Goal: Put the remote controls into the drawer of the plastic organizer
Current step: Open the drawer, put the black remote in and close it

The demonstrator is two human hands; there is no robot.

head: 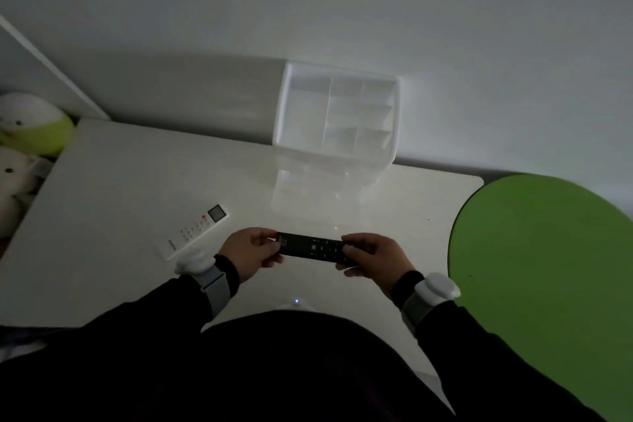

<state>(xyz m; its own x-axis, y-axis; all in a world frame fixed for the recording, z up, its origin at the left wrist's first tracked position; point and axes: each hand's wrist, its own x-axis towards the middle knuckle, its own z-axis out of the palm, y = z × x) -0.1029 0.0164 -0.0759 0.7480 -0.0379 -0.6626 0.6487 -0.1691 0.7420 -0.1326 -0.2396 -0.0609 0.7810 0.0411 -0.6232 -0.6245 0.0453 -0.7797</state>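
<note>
Left hand point(248, 252) and right hand point(375, 255) level, each grip closed, wrists banded

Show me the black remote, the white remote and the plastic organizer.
black remote point(313, 247), head view, middle of its button face.
white remote point(195, 229), head view, keypad.
plastic organizer point(301, 106), head view, large left top compartment.

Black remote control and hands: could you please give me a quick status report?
Both hands, left and right, hold slim black remote control. White remote on table. Clear plastic organizer ahead, path clear.

Dim, grainy view; soft shadows, wide-angle bending at edges.
</note>
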